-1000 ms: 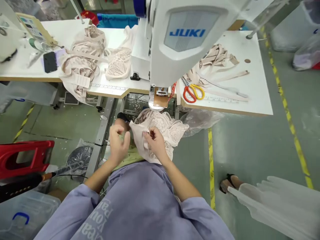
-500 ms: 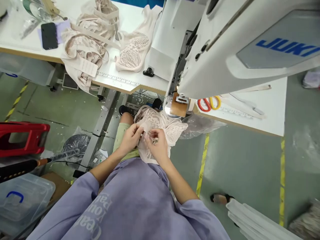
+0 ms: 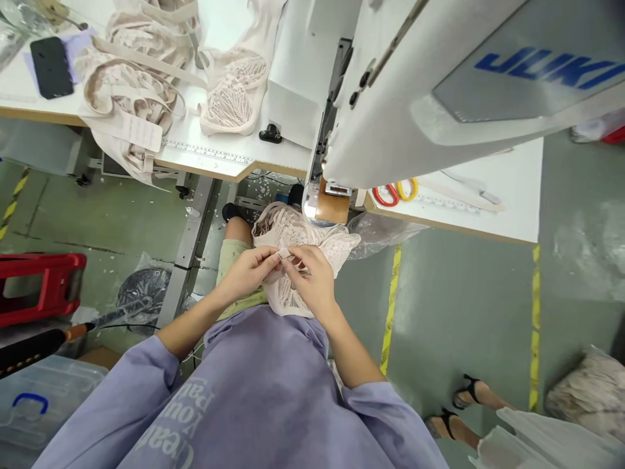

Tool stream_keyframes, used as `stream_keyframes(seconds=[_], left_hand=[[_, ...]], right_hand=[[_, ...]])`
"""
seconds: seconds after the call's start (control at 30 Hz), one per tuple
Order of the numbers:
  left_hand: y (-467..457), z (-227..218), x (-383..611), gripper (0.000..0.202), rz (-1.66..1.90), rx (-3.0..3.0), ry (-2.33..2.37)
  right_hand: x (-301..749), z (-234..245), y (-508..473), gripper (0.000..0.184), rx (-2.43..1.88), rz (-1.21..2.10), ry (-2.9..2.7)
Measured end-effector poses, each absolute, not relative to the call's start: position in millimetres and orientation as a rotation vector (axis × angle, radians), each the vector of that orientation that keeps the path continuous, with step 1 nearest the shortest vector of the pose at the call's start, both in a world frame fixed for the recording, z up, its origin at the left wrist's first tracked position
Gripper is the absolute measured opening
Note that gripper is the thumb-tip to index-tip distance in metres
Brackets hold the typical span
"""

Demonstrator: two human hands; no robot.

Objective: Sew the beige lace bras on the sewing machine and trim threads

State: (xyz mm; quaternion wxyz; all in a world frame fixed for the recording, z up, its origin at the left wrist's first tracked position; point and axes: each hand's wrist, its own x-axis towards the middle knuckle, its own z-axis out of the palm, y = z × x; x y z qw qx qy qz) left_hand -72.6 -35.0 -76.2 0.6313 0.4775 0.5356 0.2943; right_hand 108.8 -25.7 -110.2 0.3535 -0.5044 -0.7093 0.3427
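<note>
One phone (image 3: 51, 68) lies near the front edge of the table (image 3: 19, 91); right of it, a heap of beige lace garments (image 3: 131, 91), too tangled to count, spills over that edge. One separate lace piece (image 3: 229, 107) lies farther along. Below the edge, the left hand (image 3: 247, 270) and right hand (image 3: 315, 277) pinch one small pale strip (image 3: 284, 253) between their fingertips, above the lace garment (image 3: 293, 225) on the person's lap. One sewing machine (image 3: 400, 124) stands rightward, one pair of scissors (image 3: 385, 195) with handles by the edge. Floor (image 3: 459, 299) stretches between two yellow tape lines (image 3: 390, 309), two sandalled feet (image 3: 467, 392) lower down.
</note>
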Motion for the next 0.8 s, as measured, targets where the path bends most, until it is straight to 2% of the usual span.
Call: stream_keyframes(seconds=[0.13, 0.23, 0.33, 0.47, 0.57, 0.67, 0.8], left_hand=[[-31, -77, -63, 0.036, 0.625, 1.278, 1.341], [-26, -80, -58, 0.037, 0.647, 1.354, 1.447], [-20, -87, -58, 0.039, 0.627, 1.386, 1.495], [-11, -93, -60, 0.039, 0.611, 1.529, 1.494], [-7, -88, -55, 0.041, 0.614, 1.504, 1.463], [-5, -79, -51, 0.039, 0.653, 1.331, 1.388], [-6, -73, -52, 0.038, 0.699, 1.099, 1.204]], right_hand=[[108, -115, -30, 0.015, -1.28, 0.781, -1.838], [116, -124, -31, 0.02, -1.164, 0.606, -2.002], [148, -131, -8, 0.024, -1.105, 0.601, -2.126], [218, -117, 71, 0.034, -1.698, 0.278, -1.852], [249, -102, 139, 0.04, -2.018, 0.127, -1.957], [247, -95, 179, 0.036, -2.123, 0.142, -2.196], [241, -81, 169, 0.037, -2.203, 0.163, -2.231]])
